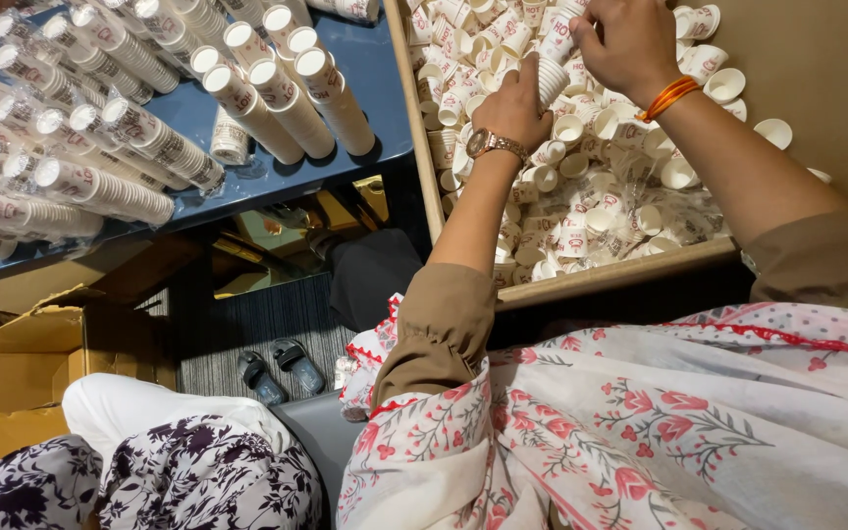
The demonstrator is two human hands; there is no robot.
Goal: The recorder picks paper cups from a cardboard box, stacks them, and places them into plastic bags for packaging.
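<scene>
Left hand [514,103] grips a cup stack [548,77]; right hand [628,41] curls above it.

Head view, steeply downward, close, seemingly slightly tilted

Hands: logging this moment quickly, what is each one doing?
Left hand: closed around a short stack of paper cups.
Right hand: fingers curled at the stack's top; grip cannot be told.

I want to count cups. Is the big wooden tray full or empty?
Full. The wooden tray is heaped with loose paper cups, lying every which way.
</scene>
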